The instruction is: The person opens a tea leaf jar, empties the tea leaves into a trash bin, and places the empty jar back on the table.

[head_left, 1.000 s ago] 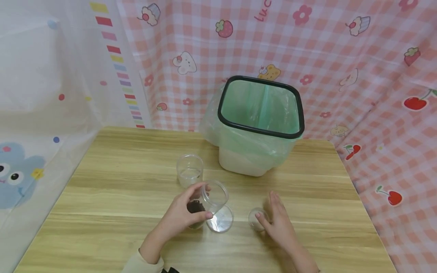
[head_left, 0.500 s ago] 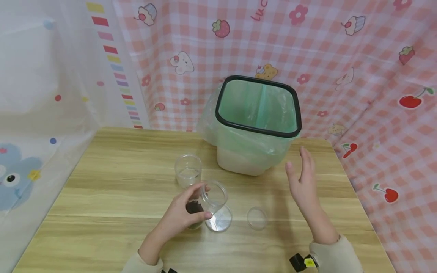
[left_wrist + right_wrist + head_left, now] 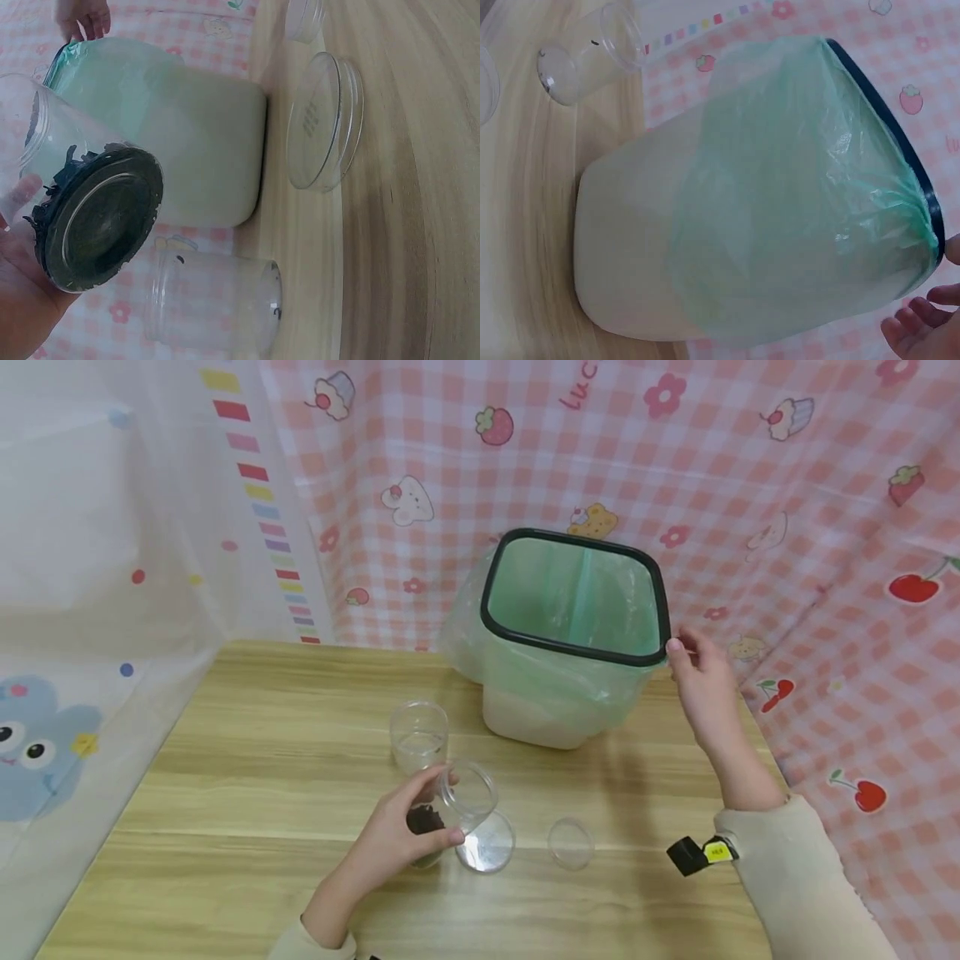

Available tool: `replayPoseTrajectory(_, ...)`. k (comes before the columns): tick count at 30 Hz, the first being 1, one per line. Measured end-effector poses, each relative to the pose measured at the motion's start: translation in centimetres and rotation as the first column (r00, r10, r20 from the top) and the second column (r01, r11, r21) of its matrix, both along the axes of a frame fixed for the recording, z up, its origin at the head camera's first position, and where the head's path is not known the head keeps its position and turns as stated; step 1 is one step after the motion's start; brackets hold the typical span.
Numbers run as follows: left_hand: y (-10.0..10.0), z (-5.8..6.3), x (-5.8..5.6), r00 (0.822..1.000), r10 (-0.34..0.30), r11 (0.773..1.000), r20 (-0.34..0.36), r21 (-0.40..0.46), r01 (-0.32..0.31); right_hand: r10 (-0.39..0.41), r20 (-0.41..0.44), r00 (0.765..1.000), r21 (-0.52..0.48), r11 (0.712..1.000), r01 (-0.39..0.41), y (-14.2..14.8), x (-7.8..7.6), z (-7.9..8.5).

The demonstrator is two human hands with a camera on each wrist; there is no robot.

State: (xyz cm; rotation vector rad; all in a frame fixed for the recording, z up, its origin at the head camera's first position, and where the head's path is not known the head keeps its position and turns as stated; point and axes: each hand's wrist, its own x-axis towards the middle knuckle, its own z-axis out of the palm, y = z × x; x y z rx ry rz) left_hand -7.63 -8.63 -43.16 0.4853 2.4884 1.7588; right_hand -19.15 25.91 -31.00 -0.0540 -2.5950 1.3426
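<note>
My left hand [image 3: 390,827] grips a clear plastic jar [image 3: 468,797], tilted with its mouth to the right. Dark, leafy flakes [image 3: 60,180] lie at the jar's bottom. At the right corner of a trash bin [image 3: 525,714], my right hand [image 3: 705,689] pinches the black rim [image 3: 577,650]; its other fingers [image 3: 911,322] are loosely bent beside the bin. A thin green bag [image 3: 772,180] lines the bin and hangs over its outside.
A second clear jar [image 3: 418,735] with a few dark specks stands behind my left hand. Two clear round lids, a larger one [image 3: 486,843] and a smaller one [image 3: 572,843], lie on the wooden table [image 3: 247,793]. Checked cloth [image 3: 420,435] hangs behind the bin.
My right hand has left the smaller lid on the table and moved up and right to the bin's rim. My left hand keeps the jar in about the same place.
</note>
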Motion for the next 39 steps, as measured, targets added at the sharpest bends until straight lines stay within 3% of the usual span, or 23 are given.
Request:
replayPoseTrajectory(2, 0.1, -0.1, -0.1, 1.000, -0.004, 1.000, 0.005, 0.003, 0.004, 0.025, 0.030, 0.999, -0.151, 0.988, -0.021, 0.2, -0.2, -0.2)
replayPoseTrajectory(3, 0.1, -0.1, -0.1, 1.000, -0.007, 1.000, 0.005, 0.002, 0.006, 0.059, 0.049, 0.997, -0.250, 0.967, -0.045, 0.3, -0.3, -0.1)
replayPoseTrajectory(5, 0.2, -0.1, -0.2, 1.000, -0.009, 1.000, 0.002, -0.002, 0.009, 0.129, 0.092, 0.987, -0.447, 0.891, -0.075, 0.6, -0.4, 0.2)
replayPoseTrajectory(7, 0.3, -0.2, -0.2, 1.000, -0.010, 1.000, -0.007, -0.007, 0.010, 0.199, 0.126, 0.972, -0.600, 0.796, -0.085, 0.8, -0.7, 0.7)
replayPoseTrajectory(8, 0.3, -0.2, -0.2, 1.000, -0.009, 1.000, -0.012, -0.008, 0.009, 0.231, 0.150, 0.961, -0.633, 0.770, -0.086, 0.9, -0.8, 1.0)
replayPoseTrajectory(10, 0.4, -0.3, -0.2, 1.000, -0.011, 1.000, -0.019, -0.005, 0.011, 0.264, 0.192, 0.945, -0.664, 0.744, -0.073, 1.0, -1.0, 1.5)
replayPoseTrajectory(14, 0.7, -0.4, -0.2, 1.000, -0.019, 1.000, -0.019, 0.010, 0.019, 0.295, 0.211, 0.932, -0.732, 0.680, -0.049, 1.4, -1.3, 1.9)
replayPoseTrajectory(20, 1.0, -0.3, -0.5, 1.000, -0.019, 1.000, 0.005, 0.001, 0.019, 0.380, 0.203, 0.902, -0.860, 0.510, -0.021, 2.1, -1.7, 2.1)
replayPoseTrajectory(22, 1.0, 0.0, -0.8, 1.000, -0.012, 1.000, 0.021, -0.007, 0.012, 0.382, 0.228, 0.896, -0.881, 0.472, 0.023, 2.1, -1.9, 2.2)
replayPoseTrajectory(25, 0.9, 0.9, -1.3, 0.999, 0.013, 0.999, 0.039, -0.030, -0.012, 0.374, 0.277, 0.885, -0.884, 0.459, 0.082, 1.9, -2.1, 2.4)
replayPoseTrajectory(31, 0.6, 3.1, -2.9, 0.997, 0.075, 0.995, 0.019, -0.072, -0.074, 0.360, 0.317, 0.878, -0.866, 0.488, 0.112, 1.3, -2.4, 2.7)
replayPoseTrajectory(35, 0.4, 5.0, -4.2, 0.996, 0.089, 0.988, -0.029, -0.121, -0.092, 0.345, 0.329, 0.879, -0.857, 0.499, 0.125, 1.3, -2.3, 2.8)
replayPoseTrajectory(39, 0.1, 7.9, -6.3, 0.990, 0.080, 0.981, -0.115, -0.169, -0.099, 0.347, 0.325, 0.880, -0.861, 0.493, 0.123, 1.6, -2.2, 2.9)
